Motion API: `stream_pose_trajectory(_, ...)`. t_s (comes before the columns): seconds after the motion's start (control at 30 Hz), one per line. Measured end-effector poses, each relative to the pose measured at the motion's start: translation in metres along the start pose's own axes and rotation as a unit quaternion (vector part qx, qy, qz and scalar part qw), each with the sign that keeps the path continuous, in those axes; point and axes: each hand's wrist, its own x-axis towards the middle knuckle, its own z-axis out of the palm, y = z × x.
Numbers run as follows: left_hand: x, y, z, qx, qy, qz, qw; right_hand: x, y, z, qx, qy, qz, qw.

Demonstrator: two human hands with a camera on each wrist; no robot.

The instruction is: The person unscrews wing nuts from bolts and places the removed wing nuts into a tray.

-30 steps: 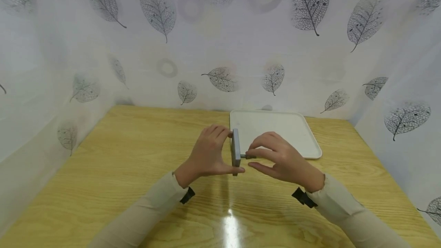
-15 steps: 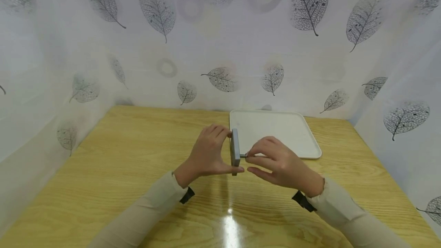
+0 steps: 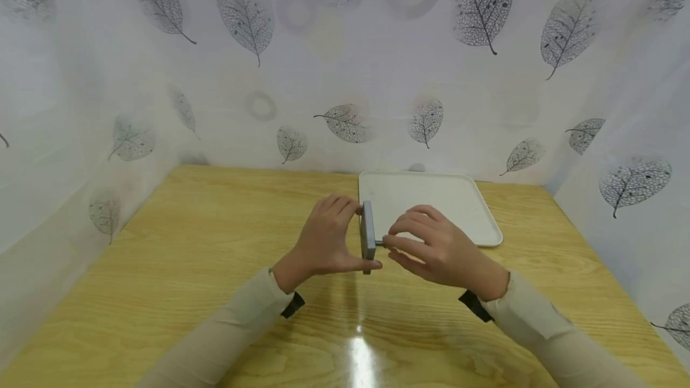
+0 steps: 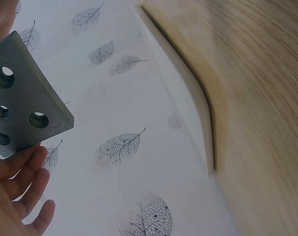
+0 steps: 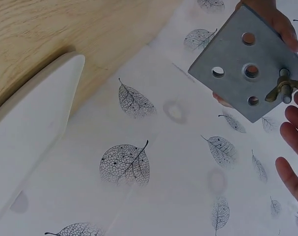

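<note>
Right-hand fingers have shifted since half a second ago: the thumb has risen nearer the bolt [image 3: 380, 243], while the left hand [image 3: 324, 243] and plate [image 3: 368, 229] have stayed put.

Behind everything, a leaf-printed cloth [image 3: 356, 70] meets a wooden table [image 3: 215, 226], with a white tray [image 3: 431, 193] near its far edge. Above the table, the left hand grips the plate, which stands on edge between thumb and fingers: thumb at the near edge, a fingertip on the far one, the remaining fingers fanned apart. The right hand [image 3: 439, 250] has bent, spread fingers around the bolt's end, just beside the plate.

Holes pierce the plate; the bolt sticks out near one corner, towards the right hand. Smallest, a wing nut [image 5: 272, 93] sits around the bolt, right at the fingertips; I cannot tell whether they pinch it.
</note>
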Motion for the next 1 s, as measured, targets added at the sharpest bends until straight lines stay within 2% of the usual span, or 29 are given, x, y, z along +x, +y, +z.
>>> stream_pose_trajectory(0.17, 0.0002, -0.0004, 0.0005, 0.002, 0.0, 0.001, 1.0, -0.0035, 0.0042, -0.0009, 0.006, -0.044, 0.033, 0.9985)
stream_pose_trajectory(0.3, 0.0002, -0.0004, 0.0008, 0.004, -0.001, 0.001, 1.0, -0.0054, 0.0052, 0.0004, 0.007, -0.058, 0.042, 0.9974)
stream_pose_trajectory(0.63, 0.0004, 0.001, -0.0009, 0.008, 0.001, 0.004, 1.0, -0.0082, 0.0074, 0.0043, -0.011, -0.059, 0.035, 0.9976)
stream_pose_trajectory(1.0, -0.0001, 0.0014, -0.0026, 0.004, -0.001, -0.002, 1.0, -0.0078, 0.0029, 0.0006, 0.003, -0.051, 0.041, 0.9978)
